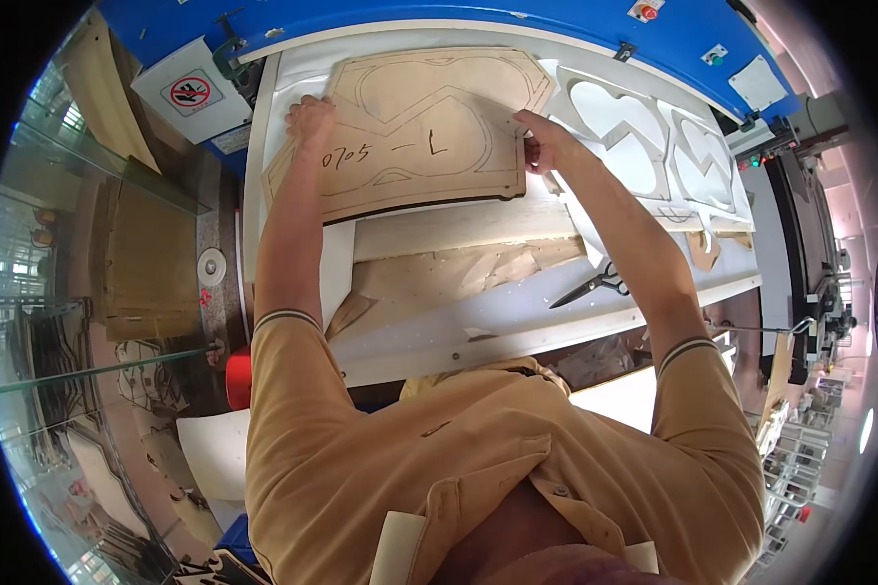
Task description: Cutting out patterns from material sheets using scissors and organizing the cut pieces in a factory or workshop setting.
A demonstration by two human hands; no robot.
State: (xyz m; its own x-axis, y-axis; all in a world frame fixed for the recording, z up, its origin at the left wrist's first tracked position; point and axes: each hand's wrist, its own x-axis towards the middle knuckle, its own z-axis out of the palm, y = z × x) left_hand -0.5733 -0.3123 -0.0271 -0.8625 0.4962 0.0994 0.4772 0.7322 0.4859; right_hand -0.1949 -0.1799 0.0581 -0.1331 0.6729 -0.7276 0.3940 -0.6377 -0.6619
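Observation:
My left hand (310, 125) has its fingers bent over the left side of a tan die board (427, 102) marked with cut lines and black handwriting. My right hand (541, 141) grips the board's right edge, thumb on top and fingers curled at the side. The board lies at the back of the white work surface. To its right, white sheets (619, 127) with cut-out shapes rest on the surface. Black scissors (600, 285) lie below them, near my right forearm. A torn brown paper strip (439, 283) stretches across the front.
A blue machine housing (546, 24) with buttons spans the back. A white sign plate (171, 88) hangs at the left, above brown boards (151, 273) and glass edges. A red object (239, 380) sits at the front-left corner. A black rail (805, 273) runs along the right.

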